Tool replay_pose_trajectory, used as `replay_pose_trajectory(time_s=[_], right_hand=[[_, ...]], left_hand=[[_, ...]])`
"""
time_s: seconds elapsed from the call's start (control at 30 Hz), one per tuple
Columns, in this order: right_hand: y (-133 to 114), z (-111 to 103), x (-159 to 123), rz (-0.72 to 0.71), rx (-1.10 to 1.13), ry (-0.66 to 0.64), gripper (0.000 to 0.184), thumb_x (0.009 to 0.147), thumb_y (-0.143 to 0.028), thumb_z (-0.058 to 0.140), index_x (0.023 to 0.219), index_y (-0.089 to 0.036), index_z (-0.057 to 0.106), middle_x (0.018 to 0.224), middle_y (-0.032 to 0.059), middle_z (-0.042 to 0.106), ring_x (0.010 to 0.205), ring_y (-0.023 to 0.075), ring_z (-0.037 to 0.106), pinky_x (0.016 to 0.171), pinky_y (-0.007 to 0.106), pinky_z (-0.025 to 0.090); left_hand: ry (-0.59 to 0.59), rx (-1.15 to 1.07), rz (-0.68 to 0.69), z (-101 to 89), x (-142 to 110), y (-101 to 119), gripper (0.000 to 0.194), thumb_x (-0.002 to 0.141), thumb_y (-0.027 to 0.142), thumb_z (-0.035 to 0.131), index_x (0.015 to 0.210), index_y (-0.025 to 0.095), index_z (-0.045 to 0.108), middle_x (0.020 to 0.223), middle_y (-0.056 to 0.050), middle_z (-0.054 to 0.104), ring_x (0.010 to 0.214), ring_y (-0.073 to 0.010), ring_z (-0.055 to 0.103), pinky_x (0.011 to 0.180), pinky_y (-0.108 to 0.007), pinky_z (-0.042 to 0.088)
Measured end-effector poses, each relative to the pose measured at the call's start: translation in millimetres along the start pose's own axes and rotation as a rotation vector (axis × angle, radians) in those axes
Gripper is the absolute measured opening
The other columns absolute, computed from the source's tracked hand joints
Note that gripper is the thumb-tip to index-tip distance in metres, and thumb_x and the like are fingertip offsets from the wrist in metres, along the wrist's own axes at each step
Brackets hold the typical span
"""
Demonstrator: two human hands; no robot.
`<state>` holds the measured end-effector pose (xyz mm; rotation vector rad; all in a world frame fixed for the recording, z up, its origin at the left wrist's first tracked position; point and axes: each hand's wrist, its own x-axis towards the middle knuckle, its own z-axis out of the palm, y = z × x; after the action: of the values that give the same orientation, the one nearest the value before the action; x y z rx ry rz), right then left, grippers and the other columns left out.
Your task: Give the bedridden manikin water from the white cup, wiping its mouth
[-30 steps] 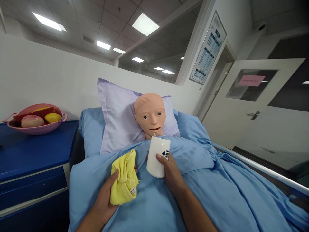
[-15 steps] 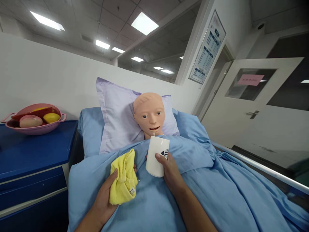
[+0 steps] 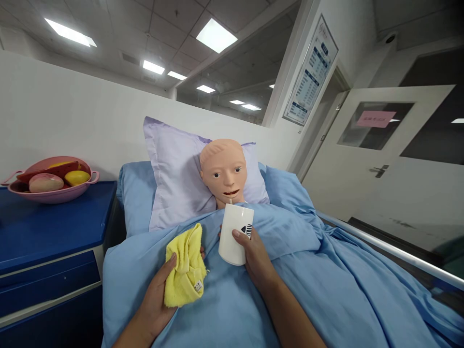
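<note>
A folded yellow towel [image 3: 184, 270] is gripped in my left hand [image 3: 159, 290], thumb in front and fingertips showing at its far side. My right hand [image 3: 259, 263] is wrapped round a white cup [image 3: 232, 244] with a dark fish-like print. From the cup's top a thin pale straw [image 3: 231, 200] reaches up to the mouth of a manikin [image 3: 223, 169]. The manikin's head rests on a lilac pillow [image 3: 177, 169], its lips parted. The cup tilts slightly and hangs over the blue quilt [image 3: 290, 290]. What is inside the cup is hidden.
On the left, a blue bedside cabinet [image 3: 54, 232] carries a pink basket [image 3: 58, 194] of fruit-like items. A metal bed rail [image 3: 398, 256] runs along the right side. Beyond it stands an open white door [image 3: 362, 179]. A white wall [image 3: 90, 111] rises behind the bed.
</note>
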<state>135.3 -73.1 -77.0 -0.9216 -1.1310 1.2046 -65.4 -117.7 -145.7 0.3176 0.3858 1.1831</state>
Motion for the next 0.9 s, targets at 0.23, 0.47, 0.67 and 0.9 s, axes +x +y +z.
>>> replay_pose_trajectory(time_s=[0.23,0.47,0.67,0.9], right_hand=[[-0.9,2.0,-0.1,0.01,0.011,-0.014,0.044,0.072,-0.045,0.075,0.105,-0.019,0.064,0.092,0.0071,0.07,0.081,0.0221,0.065,0.074,0.035,0.052],[-3.3,2.7,-1.3,-0.001,0.002,-0.021,0.043,0.072,-0.045,0.075,0.105,-0.019,0.064,0.092,0.0067,0.07,0.081,0.0215,0.064,0.074,0.034,0.051],[-2.0,2.2,-0.3,-0.002,0.003,-0.022,0.043,0.072,-0.045,0.075,0.105,-0.018,0.063,0.092,0.0079,0.071,0.08,0.0226,0.065,0.07,0.034,0.052],[-0.3,0.6,2.3,0.016,0.028,-0.033,0.049,0.069,-0.046,0.077,0.107,-0.018,0.063,0.092,0.0081,0.072,0.078,0.0228,0.066,0.068,0.034,0.053]], left_hand=[[0.023,0.001,-0.006,4.0,-2.2,0.5,0.055,0.091,0.034,0.055,0.142,0.015,0.042,0.137,-0.014,0.057,0.123,-0.0256,0.057,0.107,-0.039,0.045],[0.006,0.009,0.004,1.2,-1.2,0.3,0.054,0.092,0.033,0.054,0.142,0.016,0.043,0.139,-0.013,0.055,0.126,-0.0247,0.055,0.108,-0.038,0.044],[0.011,0.006,0.004,3.4,0.0,0.7,0.053,0.092,0.032,0.055,0.141,0.017,0.044,0.139,-0.012,0.056,0.127,-0.0243,0.054,0.109,-0.038,0.043],[0.037,-0.002,0.007,5.6,-1.9,0.6,0.055,0.091,0.034,0.056,0.141,0.017,0.043,0.135,-0.012,0.059,0.123,-0.0236,0.057,0.108,-0.038,0.044]])
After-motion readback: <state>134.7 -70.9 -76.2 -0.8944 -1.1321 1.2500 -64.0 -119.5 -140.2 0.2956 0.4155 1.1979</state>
